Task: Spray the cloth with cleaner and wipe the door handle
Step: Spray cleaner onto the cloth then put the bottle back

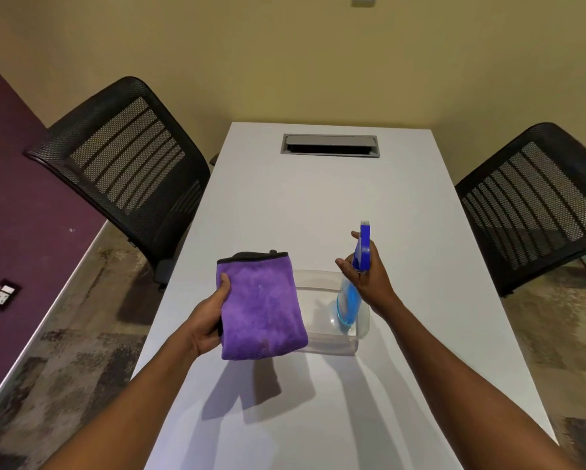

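Left hand (210,320) holds a folded purple microfibre cloth (262,307) above the near half of the white table (318,205). The thumb is pressed on the cloth's left edge, the fingers hidden behind it. Cloth is plush, roughly rectangular, with a black bound hem on the far edge.

Right hand (369,276) is wrapped round the neck of a spray bottle (349,300), with two fingertips reaching forward past the trigger. Bottle has a clear body with blue liquid and an opaque blue head; its base sits over a clear plastic tub (363,320). Cannot tell whether it touches.

Cloth and bottle are near each other but apart. The tub stands on the table between the hands.

Tabletop is smooth, with straight edges and open surface beyond the tub up to a grey cable hatch (329,144). Black mesh chair left (125,157) is close against the table edge; black mesh chair right (539,205) stands slightly off it.
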